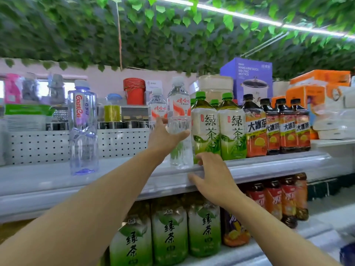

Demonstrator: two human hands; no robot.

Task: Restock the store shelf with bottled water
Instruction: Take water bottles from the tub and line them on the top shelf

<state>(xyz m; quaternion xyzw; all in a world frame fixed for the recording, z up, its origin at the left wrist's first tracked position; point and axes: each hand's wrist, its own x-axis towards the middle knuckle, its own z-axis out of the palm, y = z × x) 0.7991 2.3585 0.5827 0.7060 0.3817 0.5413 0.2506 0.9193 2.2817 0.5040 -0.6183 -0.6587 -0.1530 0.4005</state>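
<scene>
A clear water bottle [179, 112] with a red-and-white label and white cap stands near the front of the top shelf [269, 160]. My left hand [165, 135] wraps around its middle. A second identical water bottle [157, 106] stands just behind it to the left. A taller clear bottle [83, 127] with a blue cap stands alone further left. My right hand [211, 177] rests with spread fingers on the shelf's front lip, just below the green tea bottles [219, 125], holding nothing.
Dark iced tea bottles [278, 127] fill the shelf to the right of the green tea. The lower shelf holds more green tea [169, 233] and red tea bottles [278, 198]. Boxes [247, 77] and red buckets [134, 89] sit behind. Bare shelf lies between the tall bottle and my left hand.
</scene>
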